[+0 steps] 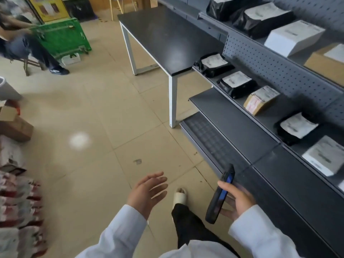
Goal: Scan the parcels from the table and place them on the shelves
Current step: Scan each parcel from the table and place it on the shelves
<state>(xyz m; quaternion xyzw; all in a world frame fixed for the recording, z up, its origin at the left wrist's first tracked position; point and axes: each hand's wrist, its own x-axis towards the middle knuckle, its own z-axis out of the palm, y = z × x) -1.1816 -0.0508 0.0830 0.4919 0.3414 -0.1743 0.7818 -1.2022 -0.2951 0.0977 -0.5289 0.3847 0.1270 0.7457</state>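
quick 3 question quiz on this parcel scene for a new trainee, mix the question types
1. True or false: the left hand holds a parcel.
2. What does the right hand hold? A) tape B) handheld scanner C) box
3. Fill in: the black table top shows ____ parcels.

Key: 1 false, its fingers are spread and hold nothing. 2 B. 3 no; the parcels in view, such as the brown parcel, lie on the shelves.
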